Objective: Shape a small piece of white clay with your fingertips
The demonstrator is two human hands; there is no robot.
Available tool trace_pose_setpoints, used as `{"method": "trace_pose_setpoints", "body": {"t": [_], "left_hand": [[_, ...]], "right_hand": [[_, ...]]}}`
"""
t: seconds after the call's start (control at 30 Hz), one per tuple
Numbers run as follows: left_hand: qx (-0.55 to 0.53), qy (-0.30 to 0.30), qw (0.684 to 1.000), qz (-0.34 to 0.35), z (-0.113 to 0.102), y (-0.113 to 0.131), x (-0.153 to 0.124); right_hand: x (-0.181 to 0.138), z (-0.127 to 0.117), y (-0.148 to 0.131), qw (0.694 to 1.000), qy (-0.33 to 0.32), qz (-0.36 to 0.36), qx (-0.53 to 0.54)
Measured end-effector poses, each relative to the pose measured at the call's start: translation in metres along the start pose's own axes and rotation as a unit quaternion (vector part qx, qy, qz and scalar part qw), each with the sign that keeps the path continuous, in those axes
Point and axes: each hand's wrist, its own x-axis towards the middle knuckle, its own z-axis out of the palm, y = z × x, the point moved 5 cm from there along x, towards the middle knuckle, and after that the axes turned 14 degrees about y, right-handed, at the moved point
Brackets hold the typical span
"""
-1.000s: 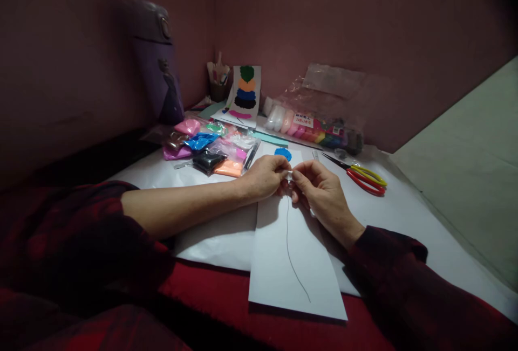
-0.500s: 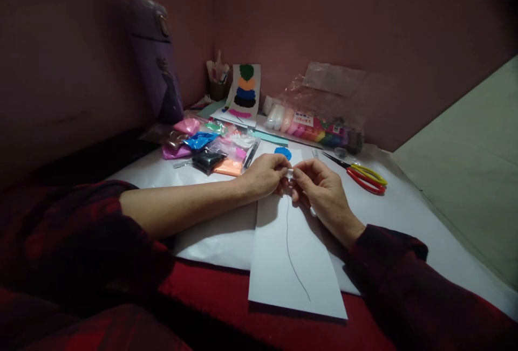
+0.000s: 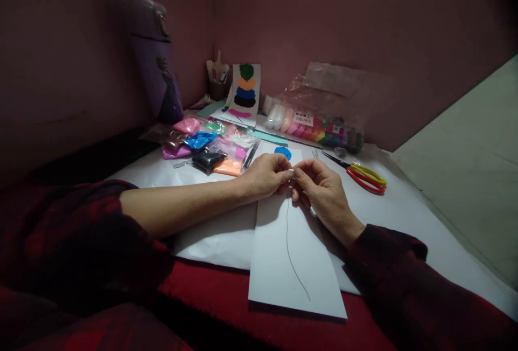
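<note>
My left hand (image 3: 267, 177) and my right hand (image 3: 321, 186) meet over a long white paper strip (image 3: 279, 265). Between their pinched fingertips is a small lump of white modelling clay (image 3: 291, 172), mostly hidden by the thumbs. A bit of white also shows under my right palm, too small to make out. The strip carries a thin wavy pencil line (image 3: 288, 238) running toward its near end. At its far end sits a blue clay patch (image 3: 283, 152), just beyond my fingers.
Scissors (image 3: 366, 176) with yellow and red handles lie at right. Several clay packets (image 3: 206, 159) are heaped at left, beside a purple bottle (image 3: 157, 65). Behind are a card with coloured patches (image 3: 245, 89), a cup of tools (image 3: 217, 89) and a clear bag of clay (image 3: 311, 124).
Less of the white clay shows between my fingertips, as the thumbs have drawn slightly closer over it. Everything else stays in place.
</note>
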Motion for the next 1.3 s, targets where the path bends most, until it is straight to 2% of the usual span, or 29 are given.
{"method": "trace_pose_setpoints", "body": {"t": [0.23, 0.77, 1.3], "left_hand": [[-0.005, -0.001, 1.0, 0.011, 0.0006, -0.003, 0.0018], [-0.056, -0.003, 0.998, -0.035, 0.0009, -0.0002, 0.0007], [-0.031, -0.008, 0.999, -0.023, 0.0005, 0.0006, -0.0007]], "right_hand": [[-0.001, 0.0014, -0.001, 1.0, 0.002, 0.0, 0.008], [-0.0018, 0.0019, -0.0011, 1.0, 0.0, 0.0, 0.012], [-0.0015, 0.0007, 0.0002, 1.0, 0.003, 0.004, 0.004]]}}
